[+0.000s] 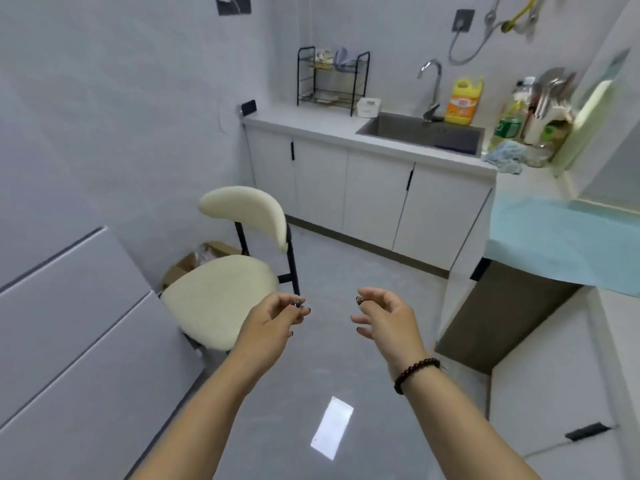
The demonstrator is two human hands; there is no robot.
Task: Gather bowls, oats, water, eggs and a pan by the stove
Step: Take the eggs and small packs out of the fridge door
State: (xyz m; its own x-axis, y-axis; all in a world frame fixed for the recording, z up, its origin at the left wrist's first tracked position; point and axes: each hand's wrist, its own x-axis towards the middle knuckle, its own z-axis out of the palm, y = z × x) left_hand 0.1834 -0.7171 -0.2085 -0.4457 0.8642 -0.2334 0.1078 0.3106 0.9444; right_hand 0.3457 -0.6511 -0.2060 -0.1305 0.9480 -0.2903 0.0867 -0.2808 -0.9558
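My left hand (277,317) and my right hand (384,315) are held out in front of me over the grey floor, a little apart, fingers loosely curled and holding nothing. My right wrist wears a dark bead bracelet. No bowl, oats, eggs or pan can be made out clearly. Far ahead, a black wire rack (330,77) holds a few blurred items on the white counter (311,121). The sink (422,133) with its tap lies to the rack's right.
A cream chair (225,292) stands just left of my hands, a cardboard box behind it. A yellow detergent bottle (462,100), an oil bottle, utensils and a blue cloth (507,157) crowd the counter's right end. A light-blue covered surface (561,237) juts out at right. White cabinets line the left.
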